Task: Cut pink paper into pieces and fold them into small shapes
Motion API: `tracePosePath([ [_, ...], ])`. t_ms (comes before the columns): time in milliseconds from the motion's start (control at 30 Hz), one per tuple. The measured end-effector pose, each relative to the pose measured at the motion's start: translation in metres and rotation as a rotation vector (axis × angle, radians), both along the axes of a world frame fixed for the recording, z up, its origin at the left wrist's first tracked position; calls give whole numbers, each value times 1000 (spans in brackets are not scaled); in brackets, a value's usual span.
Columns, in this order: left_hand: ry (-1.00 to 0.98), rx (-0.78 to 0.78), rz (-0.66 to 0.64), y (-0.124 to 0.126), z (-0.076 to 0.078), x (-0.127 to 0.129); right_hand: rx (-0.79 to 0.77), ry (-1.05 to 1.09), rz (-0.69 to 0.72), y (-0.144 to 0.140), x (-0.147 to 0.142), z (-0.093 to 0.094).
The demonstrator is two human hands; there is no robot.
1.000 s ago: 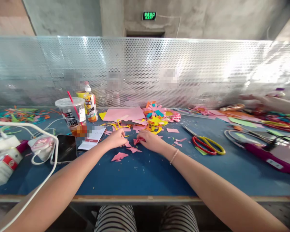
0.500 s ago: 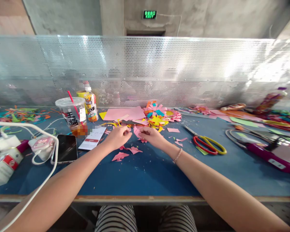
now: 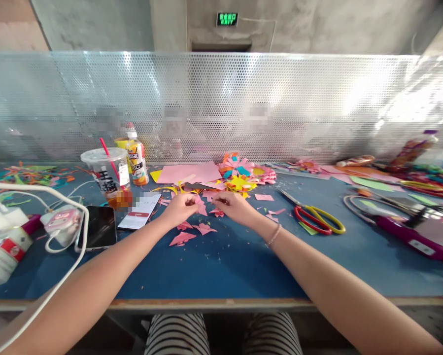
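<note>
My left hand [image 3: 180,208] is closed, its thumb and fingertips pinching a small piece of pink paper [image 3: 201,206]. Facing it, a short gap away, my right hand [image 3: 235,207] has its fingers curled together; whatever may be in them is too small to make out. Cut pink paper pieces [image 3: 182,238] lie on the blue table just below the hands. Behind the fingers sit a yellow paper flower [image 3: 240,184] and other folded paper flowers in pink, orange and blue. A flat pink sheet [image 3: 187,172] rests to their left.
Scissors [image 3: 315,219] with red and yellow handles lie right of my right hand. On the left stand a plastic cup [image 3: 108,175] with a straw and a juice bottle [image 3: 137,160], near two phones [image 3: 142,211]. A perforated metal screen [image 3: 221,108] closes off the back.
The pink paper piece between the hands has moved left, from beside my right fingertips to my left fingertips. Both hands stay in nearly the same place.
</note>
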State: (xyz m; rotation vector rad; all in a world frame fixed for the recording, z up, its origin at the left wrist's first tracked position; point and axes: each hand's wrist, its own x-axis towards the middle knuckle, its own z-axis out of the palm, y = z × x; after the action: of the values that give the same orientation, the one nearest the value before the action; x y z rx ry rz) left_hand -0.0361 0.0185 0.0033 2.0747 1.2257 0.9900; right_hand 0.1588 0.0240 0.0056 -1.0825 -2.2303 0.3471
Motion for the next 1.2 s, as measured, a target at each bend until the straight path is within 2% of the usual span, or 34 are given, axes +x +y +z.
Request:
tracePosePath([
  [133, 116, -34, 2, 0, 2, -4, 124, -252, 28, 3, 20, 7],
  [300, 235, 110, 107, 3, -2, -6, 80, -370, 108, 8, 24, 1],
  [433, 265, 158, 129, 12, -9, -9, 70, -361, 150, 8, 20, -1],
  [600, 144, 68, 160, 18, -17, -12, 73, -301, 163, 6, 17, -3],
  [700, 244, 112, 203, 16, -17, -13, 71, -288, 136, 5, 14, -6],
  [800, 350, 157, 183, 13, -15, -14, 82, -301, 88, 6, 11, -8],
  [1067, 412, 91, 254, 18, -16, -19, 105, -323, 170, 6, 13, -4],
  [1200, 387, 226, 205, 15, -12, -17, 19, -210, 94, 7, 12, -1],
])
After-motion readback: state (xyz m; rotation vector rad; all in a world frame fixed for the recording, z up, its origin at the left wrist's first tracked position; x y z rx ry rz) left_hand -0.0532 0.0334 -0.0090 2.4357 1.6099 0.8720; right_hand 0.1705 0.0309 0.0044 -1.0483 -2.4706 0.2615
